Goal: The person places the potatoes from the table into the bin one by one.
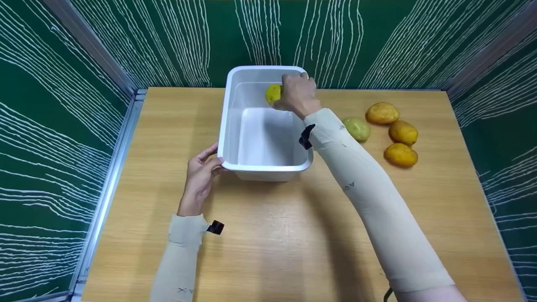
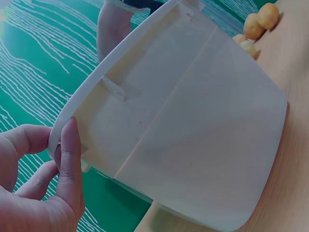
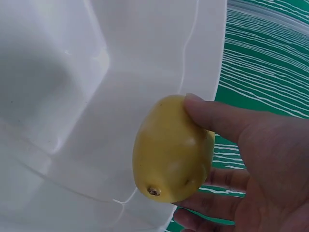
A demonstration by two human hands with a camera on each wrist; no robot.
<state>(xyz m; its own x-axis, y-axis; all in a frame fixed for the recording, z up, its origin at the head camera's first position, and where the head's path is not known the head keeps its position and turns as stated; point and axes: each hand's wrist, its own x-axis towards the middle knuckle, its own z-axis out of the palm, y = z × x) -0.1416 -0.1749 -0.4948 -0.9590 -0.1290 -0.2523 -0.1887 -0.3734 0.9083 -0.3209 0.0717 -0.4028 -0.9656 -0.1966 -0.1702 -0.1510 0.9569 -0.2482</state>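
A deep white plastic tub (image 1: pixel 268 169) stands at the back of the table, its white floor visible from above. My left hand (image 1: pixel 200 176) pinches the rim at the tub's near left corner, thumb and fingers on either side of it, as the left wrist view shows. Over the far right part of the tub, my right hand (image 1: pixel 298 94) grips a yellow mango (image 3: pixel 174 150). Its thumb lies on top of the fruit and the fingers curl beneath. The mango is held close to the tub's inner wall, below rim level or near it; which one I cannot tell.
Right of the tub lie a green mango (image 1: pixel 357 128), partly behind the right sleeve, and several yellow mangoes (image 1: pixel 401 154) grouped together. Green panels with white streaks (image 1: pixel 260 37) enclose the wooden table (image 1: pixel 268 235) at the back and both sides.
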